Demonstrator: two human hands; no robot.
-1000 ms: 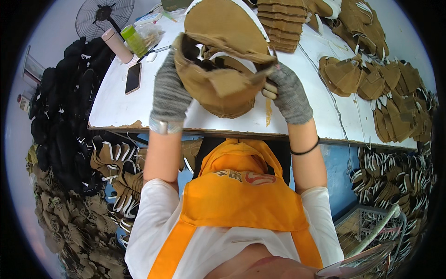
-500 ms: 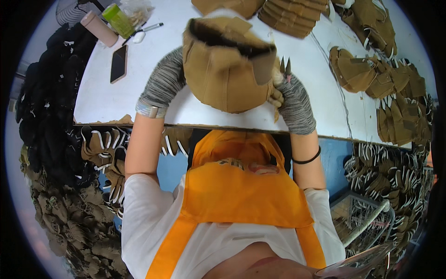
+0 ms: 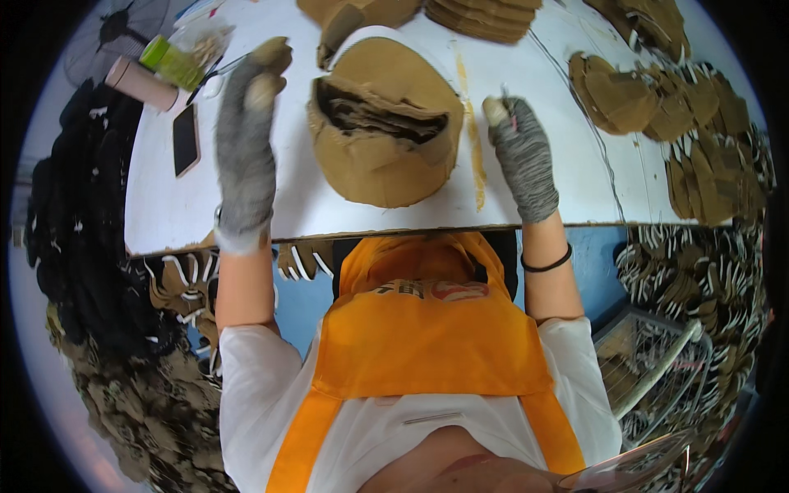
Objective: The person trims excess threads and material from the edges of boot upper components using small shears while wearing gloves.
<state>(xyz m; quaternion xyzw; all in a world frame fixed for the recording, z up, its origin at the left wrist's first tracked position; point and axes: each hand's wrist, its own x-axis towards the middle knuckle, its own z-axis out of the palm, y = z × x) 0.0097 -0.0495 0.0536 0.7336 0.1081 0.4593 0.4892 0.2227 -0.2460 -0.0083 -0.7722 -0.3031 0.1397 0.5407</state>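
Drawn apart since the earlier frame, with the brown cap let go onto the desk, opening up.
Joined at crown and brim, by the look of it; impossible to judge how much work is left, with more brown pieces stacked farther back. Lying between left hand and right hand, near both but touching neither: at left, beside blurred fingers, seemingly parted and empty; at right, beside fingers curled around what looks like a small tool, too tiny to identify.
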